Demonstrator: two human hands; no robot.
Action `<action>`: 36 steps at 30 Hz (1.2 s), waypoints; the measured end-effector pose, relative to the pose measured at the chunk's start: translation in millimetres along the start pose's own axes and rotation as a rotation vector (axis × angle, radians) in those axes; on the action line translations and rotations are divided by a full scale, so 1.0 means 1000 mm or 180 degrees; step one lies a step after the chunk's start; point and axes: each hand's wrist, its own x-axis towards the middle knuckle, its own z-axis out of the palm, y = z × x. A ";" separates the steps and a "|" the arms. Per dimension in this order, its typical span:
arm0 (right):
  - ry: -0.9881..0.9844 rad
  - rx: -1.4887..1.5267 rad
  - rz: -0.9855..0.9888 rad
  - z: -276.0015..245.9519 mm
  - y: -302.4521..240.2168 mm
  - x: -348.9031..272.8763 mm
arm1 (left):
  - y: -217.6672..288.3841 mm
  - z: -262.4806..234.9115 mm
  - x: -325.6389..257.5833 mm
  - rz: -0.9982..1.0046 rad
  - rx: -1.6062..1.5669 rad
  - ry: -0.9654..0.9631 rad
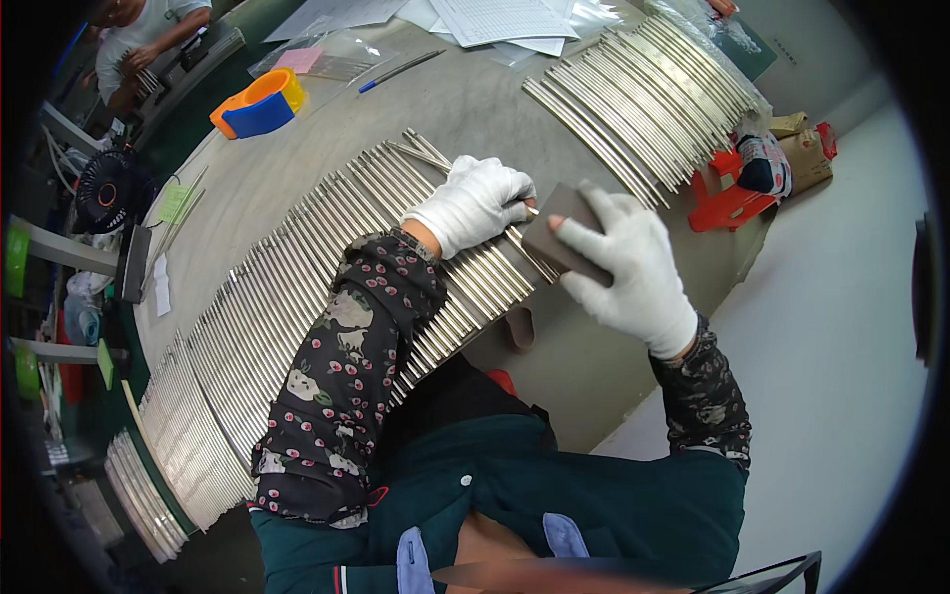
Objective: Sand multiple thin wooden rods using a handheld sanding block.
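Observation:
A white glove covers my left hand (470, 206), which is closed around a thin metal rod (420, 156). One end of the rod sticks out behind the hand, and a short tip shows past its fingers. My right hand (641, 272), also in a white glove, grips a grey-brown rectangular block (564, 236). The block is held beside the rod's tip; whether the two touch I cannot tell. Under my left hand and forearm lies a long row of shiny metal rods (287, 272), side by side along the near edge of the table.
More metal rods (643, 104) lie at the far right of the grey table (396, 109). Farther back are an orange-and-blue tape roll (259, 104), a pen (401, 71) and papers (505, 22). A red stool (727, 198) stands at right; another person (148, 45) works at far left.

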 end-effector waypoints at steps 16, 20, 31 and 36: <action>-0.0087 -0.0159 -0.0137 0.010 0.003 0.000 | -0.001 -0.001 0.001 0.0073 -0.0040 0.0070; 0.0152 -0.0695 0.0372 0.000 0.009 0.002 | 0.000 0.002 0.001 0.0073 -0.0135 -0.0029; -0.0169 -0.1012 0.0438 0.003 0.023 -0.006 | 0.002 -0.002 0.001 0.0008 -0.0073 -0.0072; -0.0503 -0.0176 -0.0041 0.004 -0.007 -0.006 | -0.001 -0.002 0.001 0.0049 -0.0054 -0.0037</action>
